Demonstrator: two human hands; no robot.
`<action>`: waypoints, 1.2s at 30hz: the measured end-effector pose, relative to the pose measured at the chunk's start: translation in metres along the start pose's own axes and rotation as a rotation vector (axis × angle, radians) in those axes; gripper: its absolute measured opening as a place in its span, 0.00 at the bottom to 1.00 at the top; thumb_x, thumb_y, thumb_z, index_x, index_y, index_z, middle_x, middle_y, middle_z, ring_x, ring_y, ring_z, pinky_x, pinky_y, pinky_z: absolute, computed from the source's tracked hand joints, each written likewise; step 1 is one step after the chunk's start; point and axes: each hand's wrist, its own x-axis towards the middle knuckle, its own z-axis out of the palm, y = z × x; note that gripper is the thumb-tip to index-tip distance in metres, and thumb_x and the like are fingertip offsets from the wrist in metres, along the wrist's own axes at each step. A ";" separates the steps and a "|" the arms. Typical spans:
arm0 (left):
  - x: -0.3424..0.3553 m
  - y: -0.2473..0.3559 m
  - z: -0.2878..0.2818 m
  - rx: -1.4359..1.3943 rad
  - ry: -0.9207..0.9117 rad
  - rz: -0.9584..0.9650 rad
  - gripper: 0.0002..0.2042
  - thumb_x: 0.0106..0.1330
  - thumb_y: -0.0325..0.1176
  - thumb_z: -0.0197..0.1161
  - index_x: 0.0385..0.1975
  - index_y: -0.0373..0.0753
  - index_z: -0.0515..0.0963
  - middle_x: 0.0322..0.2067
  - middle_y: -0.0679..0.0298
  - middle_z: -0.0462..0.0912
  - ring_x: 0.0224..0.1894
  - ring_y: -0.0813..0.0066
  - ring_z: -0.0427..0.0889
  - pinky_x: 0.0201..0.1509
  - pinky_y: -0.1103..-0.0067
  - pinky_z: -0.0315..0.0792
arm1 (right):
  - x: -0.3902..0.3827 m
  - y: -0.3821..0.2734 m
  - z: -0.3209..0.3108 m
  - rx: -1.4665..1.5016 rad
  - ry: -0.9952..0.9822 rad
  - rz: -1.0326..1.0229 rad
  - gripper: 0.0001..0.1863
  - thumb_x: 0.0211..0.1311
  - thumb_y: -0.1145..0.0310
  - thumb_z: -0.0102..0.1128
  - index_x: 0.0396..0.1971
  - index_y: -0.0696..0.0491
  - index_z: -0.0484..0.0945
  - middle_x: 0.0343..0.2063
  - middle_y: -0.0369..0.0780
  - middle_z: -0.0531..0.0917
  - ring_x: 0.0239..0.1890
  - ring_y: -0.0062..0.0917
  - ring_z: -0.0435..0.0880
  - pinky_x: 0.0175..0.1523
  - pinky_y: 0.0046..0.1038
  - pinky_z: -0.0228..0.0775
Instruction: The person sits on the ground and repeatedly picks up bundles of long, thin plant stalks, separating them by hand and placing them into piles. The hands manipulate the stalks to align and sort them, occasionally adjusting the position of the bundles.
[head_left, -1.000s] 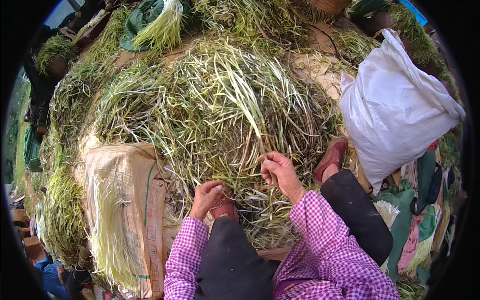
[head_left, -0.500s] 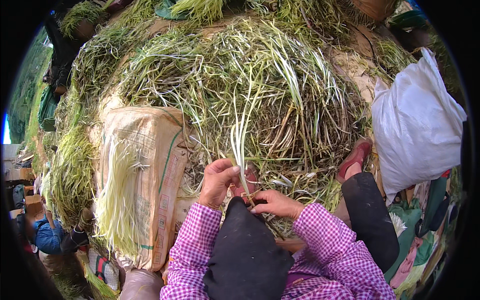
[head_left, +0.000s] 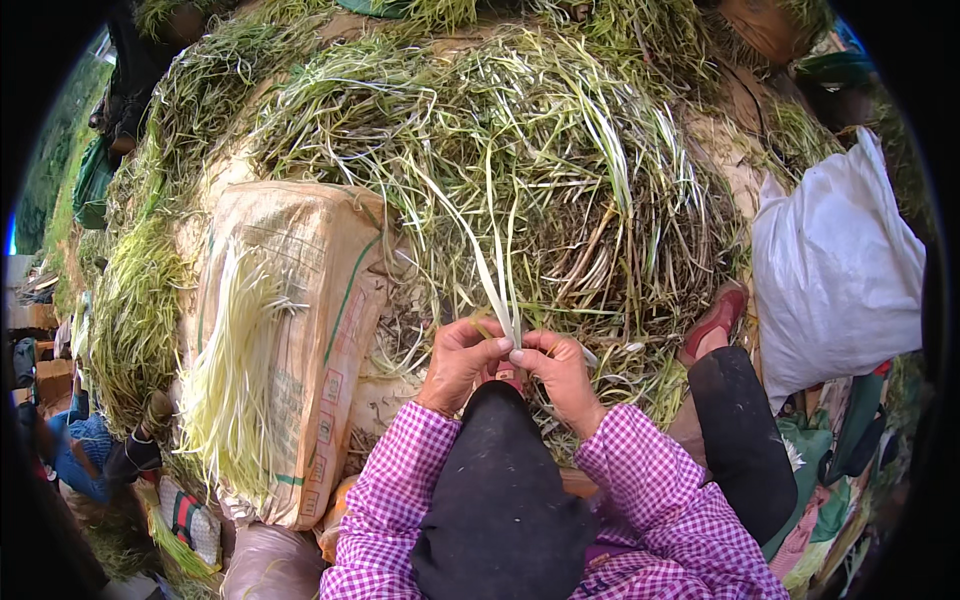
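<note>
My left hand [head_left: 461,362] and my right hand [head_left: 562,374] meet above my dark-trousered knee [head_left: 497,480]. Both are closed in a pinch on the lower part of a pale chive stalk [head_left: 492,280], thumbs almost touching. Its long thin leaves fan out upward over the pile, and my fingers hide its lowest end. To the left, a bundle of pale yellow-green chives [head_left: 232,370] lies across a tan woven sack [head_left: 345,235]. Beyond my hands spreads a big heap of green and whitish chive leaves [head_left: 480,140], tangled and partly brown.
A full white sack [head_left: 838,280] stands at the right, past my red shoe [head_left: 718,320]. More greens [head_left: 135,335] are heaped along the left. At the lower left are a person in blue [head_left: 85,450] and a greyish plastic bag [head_left: 270,562].
My right hand has risen from the stalk's bottom end to beside my left thumb. The leaves have spread apart and lean differently. The view has shifted slightly.
</note>
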 end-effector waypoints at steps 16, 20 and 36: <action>0.000 -0.005 0.000 -0.185 0.247 0.123 0.06 0.56 0.18 0.64 0.32 0.33 0.77 0.25 0.63 0.81 0.23 0.79 0.78 0.25 0.85 0.72 | -0.011 0.051 -0.040 -0.091 0.158 0.191 0.05 0.64 0.72 0.55 0.31 0.58 0.76 0.24 0.34 0.80 0.23 0.15 0.74 0.31 0.18 0.68; 0.012 0.007 -0.017 -0.126 0.331 0.291 0.05 0.55 0.17 0.63 0.31 0.31 0.78 0.25 0.61 0.82 0.21 0.81 0.76 0.23 0.87 0.67 | -0.033 0.100 -0.095 -0.463 0.217 0.464 0.07 0.61 0.71 0.57 0.25 0.59 0.75 0.20 0.36 0.78 0.19 0.19 0.73 0.28 0.23 0.68; 0.026 0.022 0.027 -0.147 0.027 0.131 0.12 0.68 0.32 0.55 0.45 0.32 0.76 0.29 0.60 0.83 0.30 0.73 0.82 0.29 0.82 0.74 | 0.021 -0.030 -0.013 -0.400 -0.055 -0.102 0.12 0.63 0.64 0.57 0.34 0.59 0.80 0.29 0.36 0.82 0.34 0.22 0.80 0.42 0.24 0.71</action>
